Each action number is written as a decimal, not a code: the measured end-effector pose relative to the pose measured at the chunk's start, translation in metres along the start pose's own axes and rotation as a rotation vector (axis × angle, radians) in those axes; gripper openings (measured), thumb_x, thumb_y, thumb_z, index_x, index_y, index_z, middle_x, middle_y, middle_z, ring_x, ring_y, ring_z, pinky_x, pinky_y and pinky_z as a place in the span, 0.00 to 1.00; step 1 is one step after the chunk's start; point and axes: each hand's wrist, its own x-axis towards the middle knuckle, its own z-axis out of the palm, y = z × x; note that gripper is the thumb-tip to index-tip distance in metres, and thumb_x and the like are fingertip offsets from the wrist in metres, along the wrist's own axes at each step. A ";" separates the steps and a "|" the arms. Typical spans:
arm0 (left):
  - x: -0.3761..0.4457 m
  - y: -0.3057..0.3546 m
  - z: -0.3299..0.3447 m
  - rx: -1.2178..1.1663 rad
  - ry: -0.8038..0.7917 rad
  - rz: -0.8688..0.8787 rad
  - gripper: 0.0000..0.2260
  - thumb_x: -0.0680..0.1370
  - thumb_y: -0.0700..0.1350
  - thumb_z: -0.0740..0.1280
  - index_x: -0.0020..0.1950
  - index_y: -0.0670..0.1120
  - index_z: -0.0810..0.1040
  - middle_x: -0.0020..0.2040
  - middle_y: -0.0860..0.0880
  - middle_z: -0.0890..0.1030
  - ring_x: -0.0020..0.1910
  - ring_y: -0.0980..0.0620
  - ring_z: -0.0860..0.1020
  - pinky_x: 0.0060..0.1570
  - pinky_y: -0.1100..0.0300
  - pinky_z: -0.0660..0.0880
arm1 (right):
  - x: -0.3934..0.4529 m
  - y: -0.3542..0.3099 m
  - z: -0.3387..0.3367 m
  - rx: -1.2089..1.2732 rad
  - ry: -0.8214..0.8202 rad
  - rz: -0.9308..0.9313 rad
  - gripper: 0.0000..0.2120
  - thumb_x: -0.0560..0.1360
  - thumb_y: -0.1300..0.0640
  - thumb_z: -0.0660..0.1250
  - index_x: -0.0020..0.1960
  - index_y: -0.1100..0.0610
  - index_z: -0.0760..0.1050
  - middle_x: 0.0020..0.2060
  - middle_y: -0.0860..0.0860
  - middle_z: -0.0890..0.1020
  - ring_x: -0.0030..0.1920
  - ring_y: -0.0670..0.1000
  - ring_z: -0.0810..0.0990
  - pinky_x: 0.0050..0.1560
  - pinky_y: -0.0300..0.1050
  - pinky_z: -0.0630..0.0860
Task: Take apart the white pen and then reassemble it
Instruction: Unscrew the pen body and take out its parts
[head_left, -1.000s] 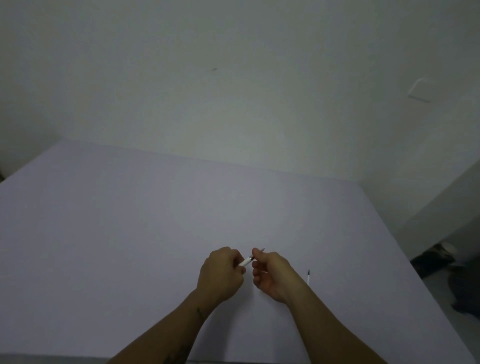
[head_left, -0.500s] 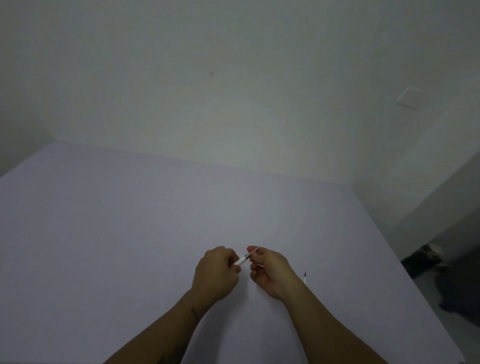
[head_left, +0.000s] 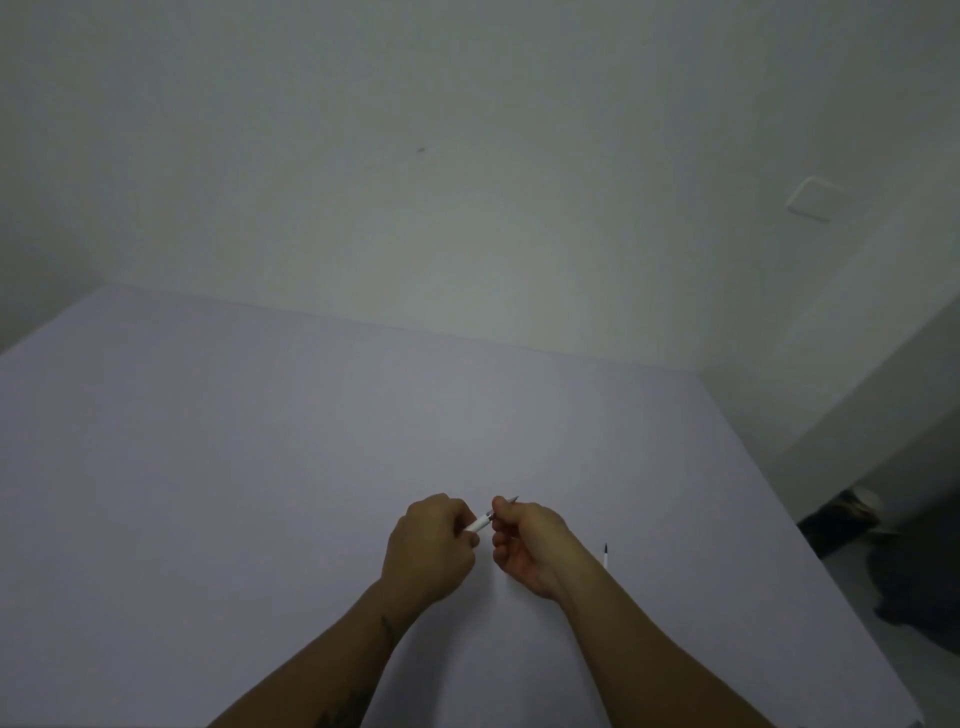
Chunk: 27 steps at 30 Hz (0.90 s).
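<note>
I hold the white pen (head_left: 480, 523) between both hands above the table (head_left: 260, 467). My left hand (head_left: 428, 551) is closed around the white barrel. My right hand (head_left: 524, 545) pinches the pen's grey tip end, whose point pokes out past my fingers at the upper right. Most of the barrel is hidden inside my left fist. A thin white refill (head_left: 605, 557) with a dark tip lies on the table just right of my right wrist.
The pale lilac table meets a plain wall at the back. Its right edge drops to the floor, where dark objects (head_left: 841, 519) lie. A wall switch plate (head_left: 813, 199) is at the upper right.
My hands stay on the pen in nearly the same grip. The view has shifted a little, and the tip end has turned slightly in my right fingers.
</note>
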 end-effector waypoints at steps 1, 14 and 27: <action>0.000 0.001 0.001 0.000 -0.001 0.003 0.01 0.73 0.44 0.71 0.43 0.49 0.81 0.36 0.55 0.76 0.34 0.57 0.75 0.32 0.65 0.68 | 0.001 0.000 -0.001 0.006 0.008 -0.015 0.05 0.76 0.63 0.67 0.47 0.65 0.80 0.32 0.54 0.77 0.30 0.49 0.73 0.28 0.41 0.73; 0.001 0.017 0.025 0.040 -0.005 0.003 0.01 0.74 0.44 0.71 0.44 0.49 0.81 0.37 0.55 0.76 0.35 0.56 0.75 0.35 0.64 0.69 | 0.006 -0.004 -0.035 0.074 -0.033 -0.029 0.07 0.77 0.66 0.65 0.51 0.62 0.81 0.37 0.56 0.78 0.33 0.51 0.75 0.31 0.44 0.74; 0.012 0.057 0.061 0.126 0.045 -0.036 0.01 0.74 0.44 0.71 0.44 0.49 0.81 0.39 0.52 0.79 0.36 0.56 0.76 0.36 0.63 0.73 | 0.022 -0.033 -0.082 -0.049 -0.069 -0.012 0.06 0.76 0.63 0.66 0.49 0.61 0.82 0.35 0.55 0.77 0.33 0.51 0.73 0.32 0.43 0.72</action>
